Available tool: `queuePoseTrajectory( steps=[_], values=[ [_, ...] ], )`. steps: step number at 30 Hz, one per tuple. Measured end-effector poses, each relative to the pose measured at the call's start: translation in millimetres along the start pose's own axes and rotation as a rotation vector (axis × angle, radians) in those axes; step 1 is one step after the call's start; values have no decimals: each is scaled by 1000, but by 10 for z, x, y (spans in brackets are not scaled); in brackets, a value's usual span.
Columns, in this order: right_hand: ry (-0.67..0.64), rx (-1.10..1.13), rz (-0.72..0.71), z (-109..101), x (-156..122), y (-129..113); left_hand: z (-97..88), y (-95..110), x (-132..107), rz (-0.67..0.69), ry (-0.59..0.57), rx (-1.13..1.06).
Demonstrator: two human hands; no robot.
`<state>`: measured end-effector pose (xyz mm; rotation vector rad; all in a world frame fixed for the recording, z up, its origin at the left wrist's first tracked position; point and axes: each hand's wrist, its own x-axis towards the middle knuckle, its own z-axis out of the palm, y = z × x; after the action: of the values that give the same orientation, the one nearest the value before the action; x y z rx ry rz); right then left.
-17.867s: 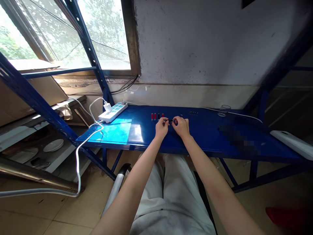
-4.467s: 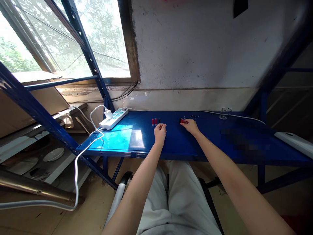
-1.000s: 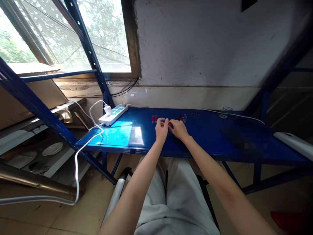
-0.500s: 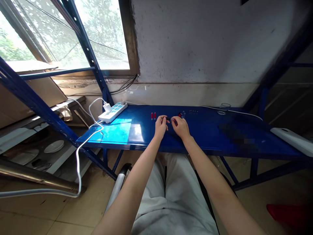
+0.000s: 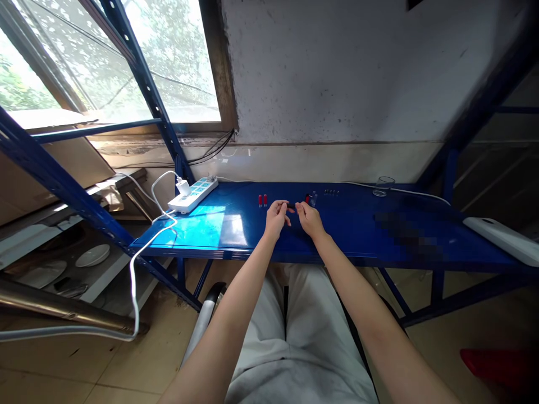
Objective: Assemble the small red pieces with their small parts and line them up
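My left hand (image 5: 275, 219) and my right hand (image 5: 310, 220) meet closely above the blue tabletop. Between their fingertips is a small dark rod-like piece (image 5: 291, 206), largely covered by the fingers. The left thumb and index finger pinch one end, while the other left fingers are loosely curled. At the opposite end, the right fingers are closed on the piece. Two small red cylinders (image 5: 263, 200) stand side by side just beyond the left hand. Behind the right hand lie a small red and dark piece (image 5: 307, 198) and small clear bluish pieces (image 5: 314, 197).
Several tiny pieces (image 5: 332, 192) form a row toward the back. A glass (image 5: 383, 187) stands at the back right, near a white cable. At left is a white power strip (image 5: 193, 195) with a plug in it. A white device (image 5: 501, 240) rests at the right end.
The right fingers have turned slightly and closed more around their end of the dark piece. The left hand stays nearly in place. The view has shifted a little.
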<state>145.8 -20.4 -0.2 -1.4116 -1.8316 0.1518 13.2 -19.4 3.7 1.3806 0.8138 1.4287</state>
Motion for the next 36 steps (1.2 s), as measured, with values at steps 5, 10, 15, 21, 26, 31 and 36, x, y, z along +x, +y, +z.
queuePoseTrajectory(
  steps=[5,10,15,21,26,31,36],
  values=[
    [103,95,-103,52,15,58,-4,-8,2,-20,15,36],
    [132,90,-131,72,16,64,-6,-2,-5,-27,25,61],
    [142,88,-138,87,20,84,1,-13,4,-39,42,84],
    [149,97,-155,101,27,102,-12,-44,15,-26,34,80],
    [153,97,-165,109,24,77,-13,-40,8,-16,55,102],
    [156,83,-168,112,20,45,-6,-34,10,-24,100,128],
    [149,89,-164,100,14,14,-4,-45,7,-9,123,153]
  ],
)
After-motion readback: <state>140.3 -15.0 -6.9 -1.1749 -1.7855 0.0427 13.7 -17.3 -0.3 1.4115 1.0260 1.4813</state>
